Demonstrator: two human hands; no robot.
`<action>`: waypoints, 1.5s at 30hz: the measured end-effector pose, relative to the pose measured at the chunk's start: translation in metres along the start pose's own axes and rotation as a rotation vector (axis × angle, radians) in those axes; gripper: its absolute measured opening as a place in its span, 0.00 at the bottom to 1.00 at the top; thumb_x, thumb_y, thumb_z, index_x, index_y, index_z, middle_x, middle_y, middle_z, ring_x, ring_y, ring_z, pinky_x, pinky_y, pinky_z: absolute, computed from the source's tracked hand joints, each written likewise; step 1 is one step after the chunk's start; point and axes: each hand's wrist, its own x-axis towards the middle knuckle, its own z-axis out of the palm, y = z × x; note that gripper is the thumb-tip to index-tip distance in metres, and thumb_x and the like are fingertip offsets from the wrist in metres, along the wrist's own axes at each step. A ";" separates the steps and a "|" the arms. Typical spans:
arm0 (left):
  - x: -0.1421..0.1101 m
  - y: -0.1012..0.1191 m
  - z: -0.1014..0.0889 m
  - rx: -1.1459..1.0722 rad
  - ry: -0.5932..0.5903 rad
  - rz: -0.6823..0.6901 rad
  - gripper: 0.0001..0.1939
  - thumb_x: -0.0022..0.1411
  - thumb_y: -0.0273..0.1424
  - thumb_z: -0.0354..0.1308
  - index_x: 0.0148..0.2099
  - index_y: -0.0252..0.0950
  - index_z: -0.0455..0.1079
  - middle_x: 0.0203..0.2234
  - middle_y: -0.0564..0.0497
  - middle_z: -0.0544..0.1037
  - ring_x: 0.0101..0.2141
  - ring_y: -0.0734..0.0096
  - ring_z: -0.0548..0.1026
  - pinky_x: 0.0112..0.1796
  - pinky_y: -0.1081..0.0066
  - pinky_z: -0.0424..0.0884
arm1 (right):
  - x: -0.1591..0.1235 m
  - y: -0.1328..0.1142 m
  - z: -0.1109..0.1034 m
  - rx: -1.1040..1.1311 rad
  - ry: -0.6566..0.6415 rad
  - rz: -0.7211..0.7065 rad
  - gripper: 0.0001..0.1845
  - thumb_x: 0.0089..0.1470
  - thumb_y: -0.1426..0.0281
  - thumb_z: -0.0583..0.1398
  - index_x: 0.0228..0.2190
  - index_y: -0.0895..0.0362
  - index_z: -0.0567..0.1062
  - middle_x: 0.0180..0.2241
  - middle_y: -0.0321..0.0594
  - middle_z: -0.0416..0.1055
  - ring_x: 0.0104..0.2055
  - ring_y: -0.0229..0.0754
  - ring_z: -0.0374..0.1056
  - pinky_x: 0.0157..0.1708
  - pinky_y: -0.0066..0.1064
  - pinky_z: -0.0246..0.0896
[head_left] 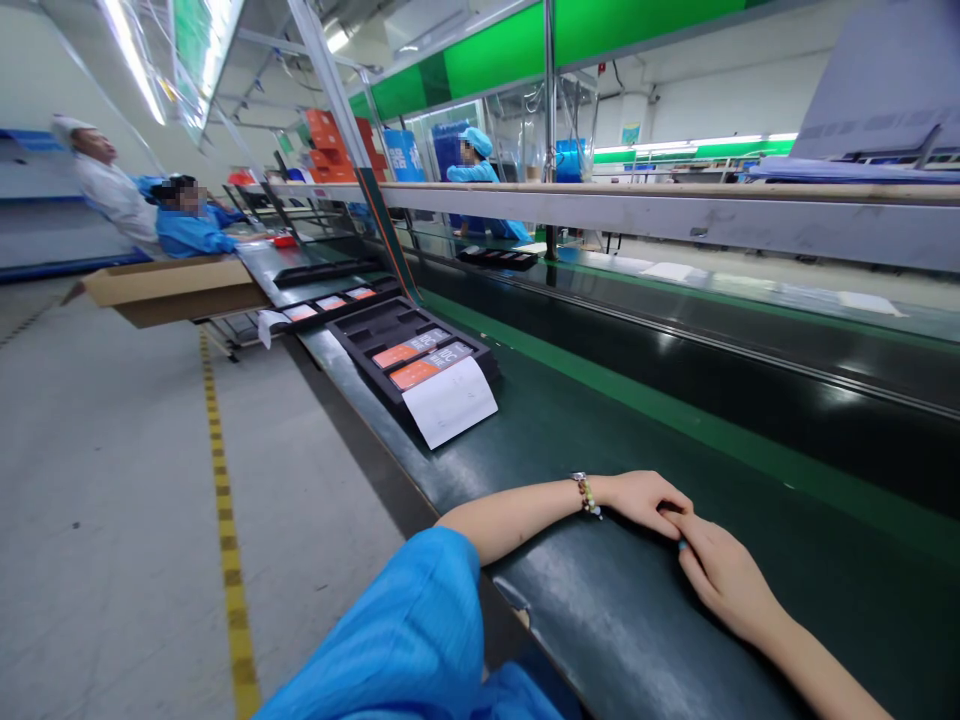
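Taking my hands as the centre of the dial, the black tray [366, 335] sits at ten o'clock on the dark green worktop [555, 440], well apart from me, with orange-and-grey boxes [429, 366] in its near compartments and a white sheet [453, 402] draped over its near end. Past it on the same bearing lie a second tray with similar boxes, then an open cardboard carton [176, 290] beside the bench and two co-workers, one in white [120, 190] and one in blue [191, 230]. At eleven o'clock a slanted post [384, 225] comes down just beyond the black tray, and a further co-worker [478, 155] in a blue cap is partly hidden by the long rail [645, 218] crossing at twelve. A black belt [720, 350] runs beneath that rail. Yellow floor tape [223, 520] stretches along nine o'clock. My left hand [646, 500], beaded bracelet [587, 495] at the wrist, reaches across palm down from a bunched blue sleeve; my right hand [729, 572] comes from four o'clock, forearm bare. Their bent fingers meet over the worktop; how tightly either closes, or around what, I cannot tell.
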 end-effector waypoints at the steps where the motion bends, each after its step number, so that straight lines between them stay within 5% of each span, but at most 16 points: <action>1: 0.000 0.000 0.000 -0.004 0.000 -0.001 0.10 0.62 0.36 0.62 0.42 0.36 0.71 0.32 0.56 0.73 0.33 0.71 0.70 0.36 0.72 0.61 | 0.000 0.000 0.000 0.000 0.006 -0.005 0.18 0.69 0.72 0.48 0.56 0.57 0.67 0.45 0.47 0.77 0.42 0.45 0.76 0.40 0.40 0.75; 45: -0.002 0.011 -0.004 -0.066 -0.012 -0.063 0.10 0.62 0.36 0.63 0.42 0.35 0.72 0.26 0.58 0.69 0.29 0.75 0.67 0.33 0.74 0.60 | -0.002 0.000 0.005 -0.014 0.004 0.006 0.17 0.68 0.73 0.48 0.54 0.58 0.68 0.39 0.44 0.76 0.37 0.45 0.74 0.38 0.38 0.71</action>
